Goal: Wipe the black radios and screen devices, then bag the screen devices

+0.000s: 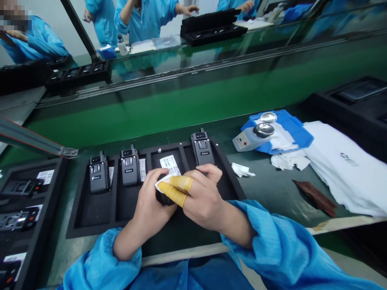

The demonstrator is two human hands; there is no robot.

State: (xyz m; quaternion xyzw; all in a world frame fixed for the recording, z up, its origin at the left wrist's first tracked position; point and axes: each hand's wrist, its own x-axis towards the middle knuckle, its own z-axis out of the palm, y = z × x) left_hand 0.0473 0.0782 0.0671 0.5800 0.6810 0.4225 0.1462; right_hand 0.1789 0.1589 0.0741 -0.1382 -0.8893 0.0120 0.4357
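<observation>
My left hand [149,207] is wrapped around a dark handheld radio [165,198], mostly hidden behind the fingers. Yellow finger cots cover two fingers of my right hand [205,199], which presses a white wipe [165,181] onto the radio's top. Both hands are over a black compartment tray [114,205]. In it, a radio marked Riton [99,175] lies at the left, a second radio [130,168] beside it and a third radio [203,150] at the right. A white printed label [170,163] shows in the compartment just beyond my hands.
Another black tray [56,189] with radios stands at the left. To the right are a dispenser bottle [246,139] with a metal top, a blue bin [302,135], a crumpled wipe [242,170], a brown strip [317,199] and white cloth [347,161]. Co-workers in blue sit beyond the green divider [181,94].
</observation>
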